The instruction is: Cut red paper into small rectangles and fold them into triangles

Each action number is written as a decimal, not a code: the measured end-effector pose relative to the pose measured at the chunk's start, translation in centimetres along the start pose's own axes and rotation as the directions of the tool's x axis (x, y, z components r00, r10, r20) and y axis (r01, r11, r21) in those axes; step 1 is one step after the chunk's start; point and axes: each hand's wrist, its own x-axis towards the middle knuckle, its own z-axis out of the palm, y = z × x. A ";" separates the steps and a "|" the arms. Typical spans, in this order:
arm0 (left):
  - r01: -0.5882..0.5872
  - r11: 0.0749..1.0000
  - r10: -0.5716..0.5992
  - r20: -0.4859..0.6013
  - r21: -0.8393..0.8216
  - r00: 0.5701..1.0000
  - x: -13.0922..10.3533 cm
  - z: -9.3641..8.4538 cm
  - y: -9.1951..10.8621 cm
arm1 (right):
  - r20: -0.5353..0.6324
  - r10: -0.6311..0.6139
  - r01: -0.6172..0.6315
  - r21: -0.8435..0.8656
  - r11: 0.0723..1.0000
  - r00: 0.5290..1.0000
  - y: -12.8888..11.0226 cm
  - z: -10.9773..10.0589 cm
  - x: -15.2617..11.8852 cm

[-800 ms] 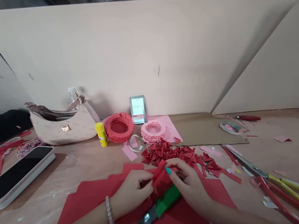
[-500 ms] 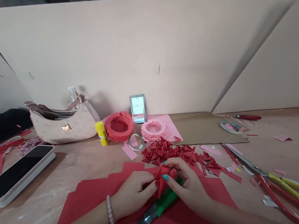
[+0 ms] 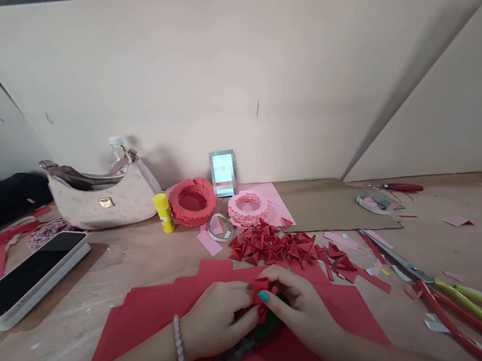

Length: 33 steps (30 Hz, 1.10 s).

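Note:
Between my two hands is a small folded piece of red paper, partly covered by fingers. My left hand, with a beaded bracelet at the wrist, pinches it from the left. My right hand grips its other side, the thumb pressed on the front. Below the hands a green utility knife lies on large red paper sheets, partly hidden by the fingers. Just beyond is a heap of small folded red paper triangles.
Behind stand a red paper ring, a pink paper ring, a yellow glue stick, a tape roll and a propped phone. A handbag and power bank-like device lie left, scissors right.
Both hands have drawn the red paper into a smaller, more closed fold and dipped slightly over the knife, covering more of it. The view has shifted a little.

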 end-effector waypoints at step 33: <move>0.090 0.986 -0.112 -0.166 -0.139 0.980 -0.3 -0.6 0.4 | 0.046 0.055 -0.055 -0.012 0.998 0.997 0.1 0.0 0.0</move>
